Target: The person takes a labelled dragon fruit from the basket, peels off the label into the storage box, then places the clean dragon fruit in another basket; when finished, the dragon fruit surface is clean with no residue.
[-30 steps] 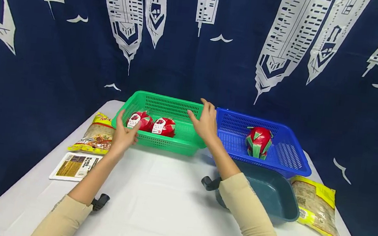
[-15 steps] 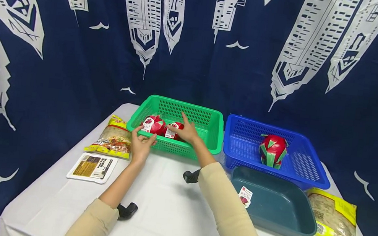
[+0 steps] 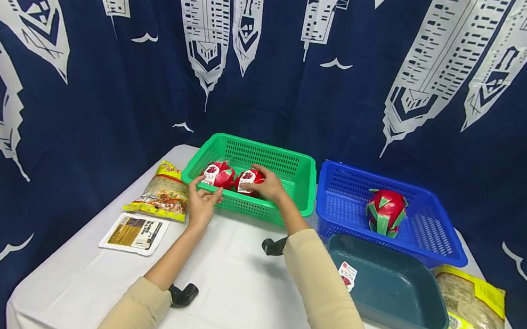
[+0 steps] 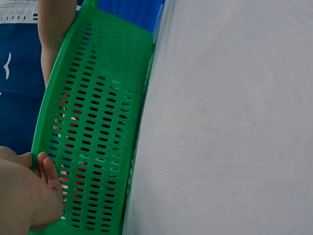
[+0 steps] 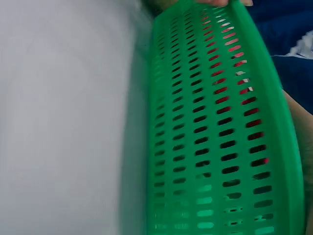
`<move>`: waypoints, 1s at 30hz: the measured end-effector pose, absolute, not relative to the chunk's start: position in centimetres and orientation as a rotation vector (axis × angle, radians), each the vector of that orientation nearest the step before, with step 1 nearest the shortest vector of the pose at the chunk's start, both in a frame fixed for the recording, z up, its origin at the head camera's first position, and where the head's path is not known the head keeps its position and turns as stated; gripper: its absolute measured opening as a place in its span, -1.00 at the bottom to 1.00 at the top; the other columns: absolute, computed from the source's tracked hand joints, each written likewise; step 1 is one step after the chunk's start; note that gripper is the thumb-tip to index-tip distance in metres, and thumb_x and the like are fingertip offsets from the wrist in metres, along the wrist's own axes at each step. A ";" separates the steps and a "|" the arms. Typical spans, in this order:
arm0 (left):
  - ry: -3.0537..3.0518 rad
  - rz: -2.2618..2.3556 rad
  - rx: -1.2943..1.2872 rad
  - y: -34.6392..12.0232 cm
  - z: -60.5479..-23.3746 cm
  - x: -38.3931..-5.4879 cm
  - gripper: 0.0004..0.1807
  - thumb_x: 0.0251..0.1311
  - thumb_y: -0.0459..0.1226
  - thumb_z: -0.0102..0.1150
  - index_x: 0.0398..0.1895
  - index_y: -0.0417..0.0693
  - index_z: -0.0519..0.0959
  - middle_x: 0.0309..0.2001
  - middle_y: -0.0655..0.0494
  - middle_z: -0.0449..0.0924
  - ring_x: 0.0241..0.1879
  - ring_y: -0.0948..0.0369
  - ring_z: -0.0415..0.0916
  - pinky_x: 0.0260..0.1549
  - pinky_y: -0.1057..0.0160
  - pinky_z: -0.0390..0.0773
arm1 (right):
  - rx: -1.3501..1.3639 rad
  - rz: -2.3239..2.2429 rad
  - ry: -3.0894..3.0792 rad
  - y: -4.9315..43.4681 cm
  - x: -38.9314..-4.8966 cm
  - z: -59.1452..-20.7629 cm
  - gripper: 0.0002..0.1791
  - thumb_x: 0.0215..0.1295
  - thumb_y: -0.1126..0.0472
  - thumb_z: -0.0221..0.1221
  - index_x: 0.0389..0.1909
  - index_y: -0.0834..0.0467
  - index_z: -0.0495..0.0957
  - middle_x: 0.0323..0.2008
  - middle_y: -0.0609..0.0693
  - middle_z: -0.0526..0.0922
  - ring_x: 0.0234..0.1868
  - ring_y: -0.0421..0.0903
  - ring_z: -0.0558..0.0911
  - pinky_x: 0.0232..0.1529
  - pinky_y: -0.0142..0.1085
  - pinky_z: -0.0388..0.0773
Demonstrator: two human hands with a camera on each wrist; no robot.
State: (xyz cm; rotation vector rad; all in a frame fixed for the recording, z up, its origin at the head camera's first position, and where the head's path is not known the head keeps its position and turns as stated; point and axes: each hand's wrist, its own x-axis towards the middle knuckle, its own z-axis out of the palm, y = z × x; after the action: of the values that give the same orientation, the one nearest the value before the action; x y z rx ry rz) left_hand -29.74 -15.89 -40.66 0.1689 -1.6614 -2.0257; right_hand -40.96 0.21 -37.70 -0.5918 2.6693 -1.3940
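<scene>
In the head view, two red dragon fruits with white labels lie side by side at the left end of a green basket (image 3: 259, 207). My left hand (image 3: 201, 206) holds the basket's front rim near its left corner, beside the left dragon fruit (image 3: 226, 178). The left wrist view shows the thumb over that rim and the fingers (image 4: 49, 171) against the slotted outer wall. My right hand (image 3: 271, 187) reaches over the front rim and grips the right dragon fruit (image 3: 245, 175) from its right side. In the right wrist view the basket wall hides most of this hand.
A blue basket (image 3: 340, 215) with one dragon fruit (image 3: 386, 209) stands to the right. Before it is a dark teal tub (image 3: 395, 285) with a label card (image 3: 347, 276). Yellow bags (image 3: 161, 191) lie at both sides, and a flat white package (image 3: 134, 233) lies left.
My left hand has come onto the green basket's front rim. My right hand has moved from the basket's right end leftward and down onto the right dragon fruit. The head view has shifted left.
</scene>
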 end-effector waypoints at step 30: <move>-1.693 -1.995 0.191 -15.6 -41.5 -30.6 -0.30 0.14 -0.41 0.19 0.32 -0.12 0.09 -0.38 -0.07 0.41 -0.56 0.32 0.53 -0.42 0.38 0.57 | -1.020 -1.498 2.413 11.1 -18.6 -37.2 -0.19 -0.16 0.25 0.46 0.22 0.11 0.37 0.15 0.07 0.41 0.03 0.03 0.47 -0.15 -0.27 0.54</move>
State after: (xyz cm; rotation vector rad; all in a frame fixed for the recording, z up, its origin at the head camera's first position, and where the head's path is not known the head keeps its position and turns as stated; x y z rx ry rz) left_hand -30.63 -15.64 -41.53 0.1907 -1.6926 -1.9951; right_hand -18.61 11.07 -37.22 -1.0196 2.4129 -1.4979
